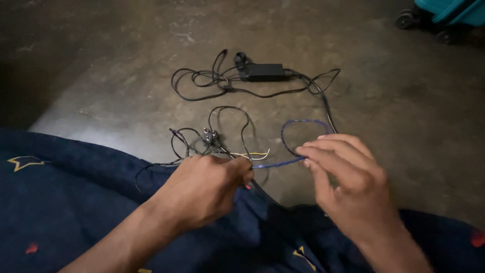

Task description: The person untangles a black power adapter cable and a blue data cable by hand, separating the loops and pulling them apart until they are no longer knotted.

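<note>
My left hand (204,187) is closed around a bundle of thin cables (214,146) near my lap, with yellow and white wire ends (255,154) poking out past its fingers. My right hand (343,172) pinches a blue wire (298,124) at the fingertips. That blue wire runs taut between both hands and loops upward over the floor. Two small metal plugs (210,134) lie among the black loops just beyond my left hand.
A black power adapter (263,72) with tangled black cord (202,81) lies further out on the concrete floor (126,60). A teal wheeled case (444,12) stands at the top right. Dark blue fabric (60,202) with star prints covers my lap.
</note>
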